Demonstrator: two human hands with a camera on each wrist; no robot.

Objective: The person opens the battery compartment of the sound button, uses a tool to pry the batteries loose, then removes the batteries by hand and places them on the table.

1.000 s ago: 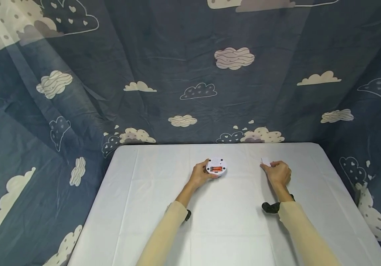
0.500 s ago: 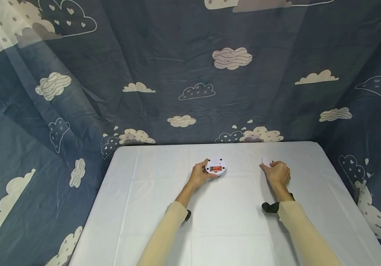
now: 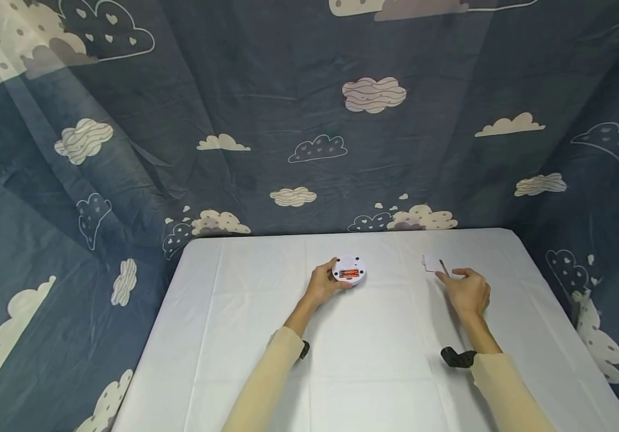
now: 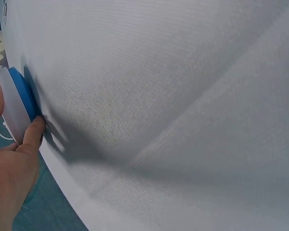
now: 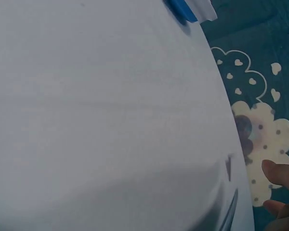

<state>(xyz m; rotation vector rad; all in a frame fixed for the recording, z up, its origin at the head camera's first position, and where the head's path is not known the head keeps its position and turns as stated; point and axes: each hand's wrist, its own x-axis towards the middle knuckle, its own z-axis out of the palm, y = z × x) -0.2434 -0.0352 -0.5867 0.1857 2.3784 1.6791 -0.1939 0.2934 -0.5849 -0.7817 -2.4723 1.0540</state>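
Note:
In the head view my left hand (image 3: pixel 322 283) grips a round white device (image 3: pixel 349 264) by its left side. Its perforated back faces up, and two red batteries (image 3: pixel 349 273) lie in the uncovered compartment. The left wrist view shows a blue rim (image 4: pixel 25 91) on the device, down near the table. To the right, my right hand (image 3: pixel 468 294) has its thumb and index finger apart, with nothing seen held. Between and beyond those fingertips lies a thin dark stick-like tool (image 3: pixel 443 267). Left of it is a small flat whitish piece (image 3: pixel 430 263), too small to identify.
A white cloth covers the table (image 3: pixel 363 348). Behind and beside it hangs a dark blue curtain (image 3: pixel 266 108) with cloud prints, close to the table's far edge. Dark bands with camera mounts (image 3: pixel 457 357) sit at the wrists.
My right hand has drawn back towards the right and its fingers have spread, uncovering the thin tool and more of the whitish piece. My left hand stays on the device.

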